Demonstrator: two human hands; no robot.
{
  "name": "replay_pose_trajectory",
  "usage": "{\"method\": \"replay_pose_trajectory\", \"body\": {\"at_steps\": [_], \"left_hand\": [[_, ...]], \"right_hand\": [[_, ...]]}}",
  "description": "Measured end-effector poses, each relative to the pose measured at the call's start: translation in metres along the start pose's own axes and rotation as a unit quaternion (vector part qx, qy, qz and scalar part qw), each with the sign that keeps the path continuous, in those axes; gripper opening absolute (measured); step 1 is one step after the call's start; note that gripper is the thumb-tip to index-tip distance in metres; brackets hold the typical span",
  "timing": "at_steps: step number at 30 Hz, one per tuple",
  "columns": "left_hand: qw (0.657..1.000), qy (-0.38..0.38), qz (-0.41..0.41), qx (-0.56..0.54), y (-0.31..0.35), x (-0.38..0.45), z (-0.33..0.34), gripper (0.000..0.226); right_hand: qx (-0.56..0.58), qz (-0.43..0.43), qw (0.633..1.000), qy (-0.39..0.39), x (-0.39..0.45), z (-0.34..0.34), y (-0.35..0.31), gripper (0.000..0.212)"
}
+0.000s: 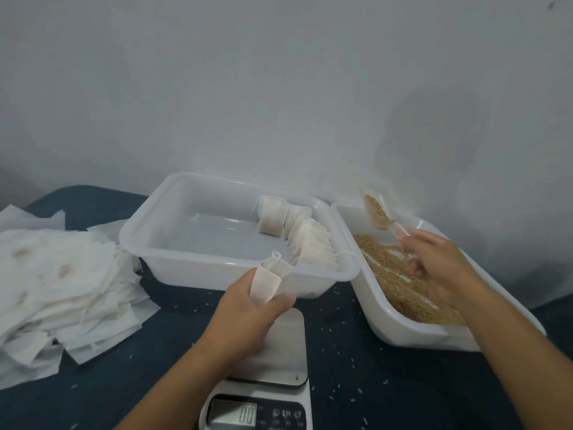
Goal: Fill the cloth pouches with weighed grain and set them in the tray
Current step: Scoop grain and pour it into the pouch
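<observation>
Holding: left hand (pixel 248 308) closed around open-mouthed pouch (pixel 266 282), upright.
Scoop: right hand (pixel 440 259) grips loaded scoop (pixel 376 211), well right of pouch, angled up-left.

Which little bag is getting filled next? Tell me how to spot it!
Find the big white tray in the middle, with filled pouches lined up along its right side. Just in front of its near rim, the left hand holds one cloth pouch upright. It is the only pouch in a hand, with its mouth open, outside the tray.
</observation>
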State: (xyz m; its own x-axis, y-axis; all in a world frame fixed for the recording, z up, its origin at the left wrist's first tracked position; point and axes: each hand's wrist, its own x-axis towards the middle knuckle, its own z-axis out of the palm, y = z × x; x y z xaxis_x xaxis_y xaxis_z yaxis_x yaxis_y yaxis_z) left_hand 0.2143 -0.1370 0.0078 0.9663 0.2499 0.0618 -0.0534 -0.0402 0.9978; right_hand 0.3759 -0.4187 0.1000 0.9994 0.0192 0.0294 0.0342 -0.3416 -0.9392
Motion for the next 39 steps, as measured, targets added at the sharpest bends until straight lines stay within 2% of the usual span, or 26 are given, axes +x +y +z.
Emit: {"method": "replay_pose_trajectory", "body": {"at_steps": [4, 11, 15, 25, 31, 39], "left_hand": [[1.0, 0.0, -0.012, 0.017, -0.001, 0.002, -0.002, 0.02], [0.994, 0.017, 0.014, 0.107, -0.001, 0.003, -0.009, 0.02], [0.989, 0.004, 0.039, 0.145, -0.002, 0.004, -0.011, 0.023], [0.985, 0.002, 0.054, 0.164, -0.004, 0.002, -0.009, 0.024], [0.978, -0.013, 0.09, 0.189, -0.005, 0.001, -0.008, 0.028], [0.978, -0.041, 0.102, 0.18, -0.006, -0.001, -0.006, 0.032]], "right_hand": [[-0.01, -0.029, 0.999, -0.026, -0.042, 0.002, -0.021, 0.019], [-0.128, -0.086, 0.975, -0.16, -0.102, 0.0, -0.043, 0.041], [-0.207, -0.108, 0.952, -0.2, -0.119, 0.0, -0.058, 0.031], [-0.345, -0.139, 0.905, -0.205, -0.126, -0.004, -0.086, 0.028], [-0.381, -0.154, 0.877, -0.251, -0.123, 0.002, -0.106, 0.023], [-0.456, -0.173, 0.829, -0.273, -0.115, 0.01, -0.128, 0.034]]}}
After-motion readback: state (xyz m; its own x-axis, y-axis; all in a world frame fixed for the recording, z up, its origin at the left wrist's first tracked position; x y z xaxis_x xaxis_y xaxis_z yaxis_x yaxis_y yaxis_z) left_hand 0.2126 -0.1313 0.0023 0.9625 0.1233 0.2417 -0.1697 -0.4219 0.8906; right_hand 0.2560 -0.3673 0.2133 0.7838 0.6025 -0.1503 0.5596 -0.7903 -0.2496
